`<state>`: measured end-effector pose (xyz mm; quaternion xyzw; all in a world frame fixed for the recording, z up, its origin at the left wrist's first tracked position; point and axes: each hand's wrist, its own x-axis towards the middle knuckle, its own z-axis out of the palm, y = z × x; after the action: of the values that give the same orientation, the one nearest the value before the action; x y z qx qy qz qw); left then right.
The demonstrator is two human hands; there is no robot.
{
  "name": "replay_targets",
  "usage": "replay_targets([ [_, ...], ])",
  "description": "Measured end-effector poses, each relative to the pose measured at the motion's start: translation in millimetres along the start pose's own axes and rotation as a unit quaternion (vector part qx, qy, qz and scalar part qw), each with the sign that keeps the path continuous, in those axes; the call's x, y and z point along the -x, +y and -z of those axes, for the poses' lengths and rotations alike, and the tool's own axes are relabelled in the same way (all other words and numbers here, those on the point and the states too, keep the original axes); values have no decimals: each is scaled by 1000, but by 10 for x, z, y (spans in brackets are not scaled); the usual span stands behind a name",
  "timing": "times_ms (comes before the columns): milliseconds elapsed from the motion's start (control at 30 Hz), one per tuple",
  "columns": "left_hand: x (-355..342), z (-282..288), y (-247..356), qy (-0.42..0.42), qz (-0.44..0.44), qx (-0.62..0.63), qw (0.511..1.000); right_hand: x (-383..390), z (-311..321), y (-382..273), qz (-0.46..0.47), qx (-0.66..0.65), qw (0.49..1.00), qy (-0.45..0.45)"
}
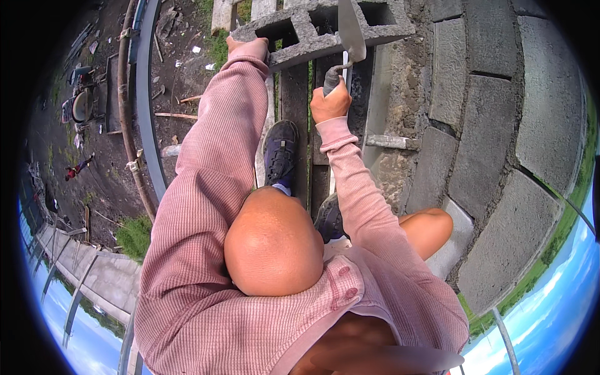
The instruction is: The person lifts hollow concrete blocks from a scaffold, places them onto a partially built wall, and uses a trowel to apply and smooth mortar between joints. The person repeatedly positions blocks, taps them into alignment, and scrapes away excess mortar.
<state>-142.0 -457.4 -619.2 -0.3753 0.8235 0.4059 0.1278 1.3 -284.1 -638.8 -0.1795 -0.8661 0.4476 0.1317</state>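
My left hand (247, 47) grips the left end of a grey hollow concrete block (300, 51), which lies crosswise at the top of the view with its cavities showing. My right hand (331, 102) is closed around the handle of a trowel (352, 40), whose metal blade points upward in front of the block, near its right half. Below both hands are my dark shoes on wooden planks (295, 103), and my bare knee (272, 244) in the lower middle.
A block wall (484, 125) with mortar joints runs along my right. On my left are a metal rail (148, 94) and a wooden pole (127, 112). Far below lie littered dirt, a small wheelbarrow-like object, a distant person (78, 167) and a grey walkway (84, 269).
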Motion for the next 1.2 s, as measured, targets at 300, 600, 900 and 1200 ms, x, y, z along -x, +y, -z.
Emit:
replay_targets([
  [300,-65,-11,-14,-6,8,-30,999,-100,139,-149,-17,6,999,-45],
  [600,-9,5,-10,-4,-5,-7,1000,-191,88,-268,21,43,998,28],
  [900,-31,15,-15,-27,22,4,999,-78,57,-40,0,44,999,-2],
  [1200,-15,1,-29,-9,-2,-14,1000,-58,-21,57,10,-19,999,25],
])
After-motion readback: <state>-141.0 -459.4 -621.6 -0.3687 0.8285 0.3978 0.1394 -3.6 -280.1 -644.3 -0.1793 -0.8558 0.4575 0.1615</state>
